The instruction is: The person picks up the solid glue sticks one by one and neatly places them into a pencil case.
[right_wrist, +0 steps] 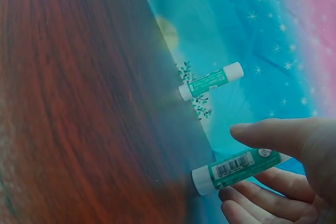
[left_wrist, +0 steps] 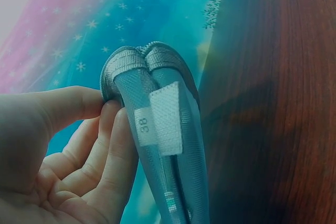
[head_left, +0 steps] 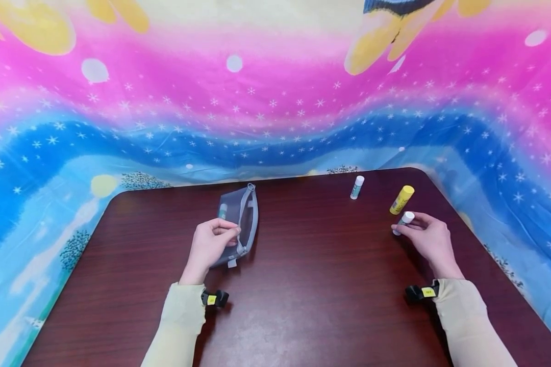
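My left hand (head_left: 211,244) pinches the edge of a grey mesh zip pouch (head_left: 253,224) between thumb and fingers. The pouch's mouth gapes, and a green-and-white glue stick (head_left: 222,211) shows through its mesh. A white tag (left_wrist: 167,119) hangs at its end in the left wrist view. On the right, my right hand (head_left: 429,242) has thumb and fingers around an upright glue stick (right_wrist: 239,170) with a green label and white cap. Just beyond it stands a yellow glue stick (head_left: 401,200). Another green-and-white glue stick (head_left: 357,187) stands farther back.
The dark red wooden table (head_left: 303,295) ends in rounded corners at the back. A patterned pink and blue cloth (head_left: 275,102) hangs behind it and along the sides. Black bands with small cameras sit on both wrists.
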The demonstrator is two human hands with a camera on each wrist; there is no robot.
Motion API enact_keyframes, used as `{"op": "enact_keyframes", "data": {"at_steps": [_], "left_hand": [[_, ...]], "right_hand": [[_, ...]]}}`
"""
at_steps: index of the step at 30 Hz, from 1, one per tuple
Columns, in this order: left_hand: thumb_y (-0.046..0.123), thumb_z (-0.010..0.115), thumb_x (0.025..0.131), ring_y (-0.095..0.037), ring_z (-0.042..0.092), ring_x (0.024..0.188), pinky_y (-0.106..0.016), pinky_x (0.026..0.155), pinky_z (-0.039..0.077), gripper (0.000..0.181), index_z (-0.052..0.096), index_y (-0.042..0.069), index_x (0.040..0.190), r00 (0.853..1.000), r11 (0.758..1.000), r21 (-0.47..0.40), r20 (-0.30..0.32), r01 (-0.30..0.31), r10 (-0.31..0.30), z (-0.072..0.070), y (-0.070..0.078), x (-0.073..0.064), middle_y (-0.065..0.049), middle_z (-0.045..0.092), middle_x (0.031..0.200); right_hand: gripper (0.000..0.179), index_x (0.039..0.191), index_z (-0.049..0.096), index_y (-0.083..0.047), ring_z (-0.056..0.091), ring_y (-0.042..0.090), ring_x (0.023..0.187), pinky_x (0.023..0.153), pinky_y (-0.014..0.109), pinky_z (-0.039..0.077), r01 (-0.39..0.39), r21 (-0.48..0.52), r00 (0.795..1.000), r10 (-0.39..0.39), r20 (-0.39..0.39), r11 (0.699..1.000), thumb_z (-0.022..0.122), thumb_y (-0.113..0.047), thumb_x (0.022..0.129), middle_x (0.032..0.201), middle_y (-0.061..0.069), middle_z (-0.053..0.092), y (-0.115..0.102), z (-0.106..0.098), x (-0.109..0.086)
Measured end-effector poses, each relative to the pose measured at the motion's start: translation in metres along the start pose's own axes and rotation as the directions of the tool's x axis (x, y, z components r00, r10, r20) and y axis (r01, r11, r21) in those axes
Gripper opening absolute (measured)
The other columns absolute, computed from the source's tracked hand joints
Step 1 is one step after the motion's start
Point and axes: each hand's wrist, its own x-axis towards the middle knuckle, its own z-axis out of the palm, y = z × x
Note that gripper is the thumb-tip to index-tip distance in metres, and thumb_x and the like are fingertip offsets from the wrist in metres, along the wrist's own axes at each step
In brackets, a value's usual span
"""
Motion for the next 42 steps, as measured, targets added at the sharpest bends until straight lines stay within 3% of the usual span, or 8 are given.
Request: {"op": "enact_keyframes", "data": {"at_steps": [11,20,29,42], "left_hand": [[0.007,0.079,0.089,-0.022,0.072,0.071,-0.031,0.070,0.062,0.012,0.076,0.000,0.099,1.000,1.000,0.006,0.003,0.000,0.000,0.0004,-0.0006,0.0001,-0.013,0.075,0.085],[0.006,0.079,0.089,-0.021,0.072,0.070,-0.030,0.069,0.062,0.012,0.076,0.000,0.099,1.000,1.000,0.012,0.000,-0.001,0.001,0.0014,-0.0010,0.0005,-0.012,0.075,0.085],[0.007,0.079,0.089,-0.021,0.072,0.069,-0.032,0.068,0.063,0.012,0.076,0.000,0.098,1.000,1.000,0.006,0.005,-0.003,0.003,0.0020,0.0007,0.0011,-0.012,0.075,0.083],[0.008,0.079,0.090,-0.021,0.072,0.070,-0.030,0.069,0.062,0.012,0.076,0.001,0.098,1.000,1.000,0.013,0.006,0.011,-0.011,0.0019,-0.0003,0.0008,-0.011,0.075,0.084]], "right_hand": [[0.057,0.126,0.065,0.001,0.058,-0.004,0.082,0.076,0.021,0.048,-0.028,-0.041,1.000,0.029,0.011,0.999,0.079,-0.041,0.090,0.115,0.021,0.070,0.0054,0.0026,0.0027],[0.055,0.126,0.066,0.002,0.060,0.021,0.098,0.075,0.029,0.047,-0.053,-0.057,0.999,0.053,-0.002,0.997,0.077,-0.040,0.092,0.113,0.022,0.070,0.0040,0.0031,0.0039],[0.050,0.124,0.067,0.002,0.057,0.000,0.083,0.070,0.021,0.048,-0.032,-0.053,0.999,0.032,-0.013,0.998,0.076,-0.037,0.092,0.112,0.021,0.071,0.0011,0.0017,0.0052],[0.060,0.130,0.063,0.002,0.057,-0.005,0.085,0.069,0.014,0.050,-0.044,-0.031,0.999,0.044,-0.002,0.999,0.077,-0.041,0.091,0.119,0.024,0.068,-0.0001,-0.0027,0.0073]]}}
